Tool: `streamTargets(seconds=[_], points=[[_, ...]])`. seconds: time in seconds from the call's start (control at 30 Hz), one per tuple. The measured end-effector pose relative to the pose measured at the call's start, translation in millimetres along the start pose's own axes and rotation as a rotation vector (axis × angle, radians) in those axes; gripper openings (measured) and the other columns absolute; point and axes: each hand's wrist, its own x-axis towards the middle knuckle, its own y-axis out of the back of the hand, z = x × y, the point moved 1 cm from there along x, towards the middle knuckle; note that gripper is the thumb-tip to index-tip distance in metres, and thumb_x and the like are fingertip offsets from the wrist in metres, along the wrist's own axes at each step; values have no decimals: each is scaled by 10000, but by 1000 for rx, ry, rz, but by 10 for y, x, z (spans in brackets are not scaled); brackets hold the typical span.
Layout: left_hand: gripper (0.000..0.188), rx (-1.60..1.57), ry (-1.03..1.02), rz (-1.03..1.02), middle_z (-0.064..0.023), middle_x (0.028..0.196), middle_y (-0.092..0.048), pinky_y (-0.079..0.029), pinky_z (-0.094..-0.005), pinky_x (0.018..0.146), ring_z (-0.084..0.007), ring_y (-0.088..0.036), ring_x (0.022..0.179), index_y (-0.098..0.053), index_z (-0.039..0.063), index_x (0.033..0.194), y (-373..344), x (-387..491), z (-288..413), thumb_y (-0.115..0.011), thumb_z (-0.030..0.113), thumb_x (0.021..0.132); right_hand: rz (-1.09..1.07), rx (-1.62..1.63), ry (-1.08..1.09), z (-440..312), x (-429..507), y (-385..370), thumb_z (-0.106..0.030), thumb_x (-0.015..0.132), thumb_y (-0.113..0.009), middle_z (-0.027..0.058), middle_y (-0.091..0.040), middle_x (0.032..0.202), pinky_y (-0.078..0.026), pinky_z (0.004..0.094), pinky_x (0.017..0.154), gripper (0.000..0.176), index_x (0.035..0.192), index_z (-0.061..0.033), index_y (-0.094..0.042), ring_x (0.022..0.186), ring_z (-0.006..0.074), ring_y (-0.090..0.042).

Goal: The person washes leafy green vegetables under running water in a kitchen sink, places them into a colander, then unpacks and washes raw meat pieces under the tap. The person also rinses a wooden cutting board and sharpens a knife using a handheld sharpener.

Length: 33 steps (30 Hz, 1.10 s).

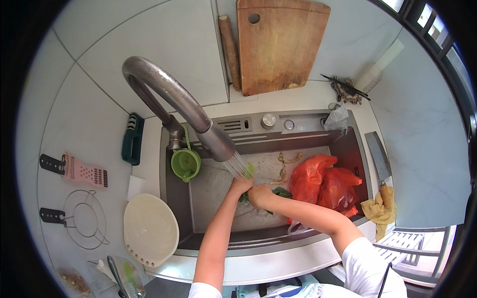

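Water runs from the pull-down faucet (218, 143) over my left hand (242, 185), whose fingers are closed around leafy greens (244, 197) above the sink basin (208, 212). Light green stalks show under the spray just beyond that hand. Right beside it, my right hand (260, 195) is closed on the same greens, with dark leaves (282, 192) sticking out past it. Its fingertips are hidden from view. Wilted yellowish scraps (279, 175) lie on the sink floor. Red plastic bags (322, 182) rest in the basin's right side, near my right forearm.
A green strainer (186, 164) hangs at the basin's left wall, with a cream colander (151, 229) on the left counter. A cleaver (378, 156) and a yellow cloth (380, 214) lie along the right edge. A wooden cutting board (281, 46) leans behind the sink.
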Motion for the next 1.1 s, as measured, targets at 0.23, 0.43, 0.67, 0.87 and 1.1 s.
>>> streamTargets(seconds=[0.23,0.43,0.67,0.87,1.1], points=[[535,346,403,-159,-171,1229,-474,-413,-386,875,-305,-507,1063,-457,40,1217,-110,-91,134,-591,265,751,-111,-338,21,-181,-10,-69,-196,743,-611,91,-569,1104,-469,490,734,344,1069,-86,-604,992,284,-545],[494,1216,199,-280,-207,1144,-519,-466,-383,781,-280,-562,979,-492,8,1176,-169,-156,265,-609,261,768,-93,-1085,3,-157,-178,-697,-218,737,-551,149,-602,1009,-467,495,654,311,985,-47,-631,885,306,-585],[514,-106,248,-349,-146,1189,-494,-410,-398,835,-218,-455,1118,-487,70,1172,578,-67,298,-617,364,772,8,611,-254,641,-204,-56,-314,639,-662,147,-618,953,-490,362,716,468,971,11,-612,867,241,-603],[757,-406,197,-44,-139,1274,-426,-329,-320,946,-249,-397,1178,-503,75,1179,470,-300,351,-655,583,638,31,2235,36,545,37,-114,-368,782,-622,84,-532,1147,-414,333,878,542,1192,-47,-469,1017,215,-524],[727,-785,172,44,-117,1277,-421,-301,-305,959,-218,-399,1169,-358,61,1306,462,-163,-54,-554,516,774,39,2508,224,53,324,-69,-446,768,-617,110,-442,1251,-378,377,930,635,1233,-58,-426,1128,223,-447]])
